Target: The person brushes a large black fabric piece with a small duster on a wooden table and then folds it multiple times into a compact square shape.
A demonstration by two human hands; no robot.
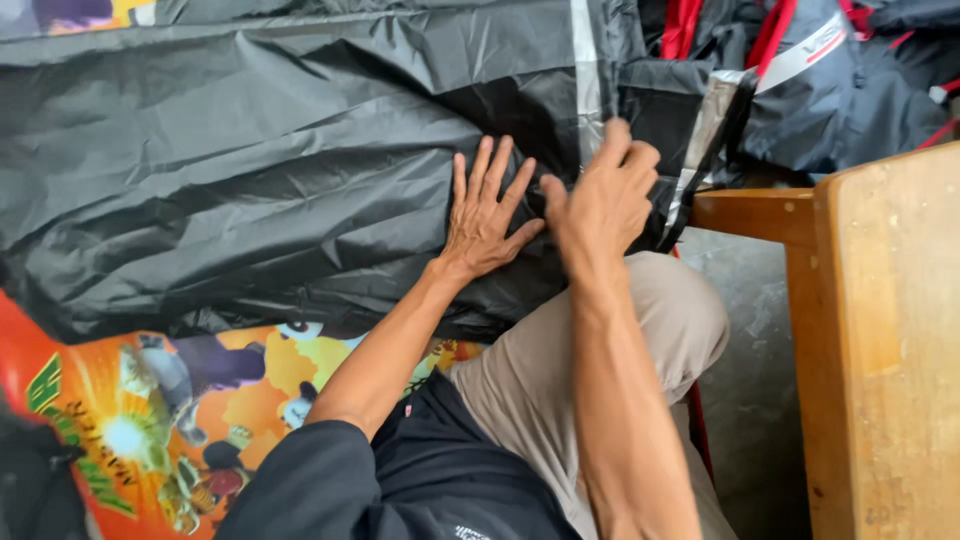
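Observation:
A large sheet of dark grey, shiny fabric (250, 170) with a silver reflective strip (588, 90) lies spread before me. My left hand (488, 215) presses flat on it, fingers spread, near its lower right part. Just to the right, my right hand (605, 195) curls its fingers over the fabric's folded edge beside the strip, thumb toward the left hand. Both forearms reach forward over my bent knee in beige trousers (620, 350).
A bright orange mat with cartoon figures (170, 410) lies under the fabric at lower left. A wooden piece of furniture (880, 340) stands at right. More dark fabric with red straps (830, 80) is piled at the upper right. Grey concrete floor (750, 390) shows between.

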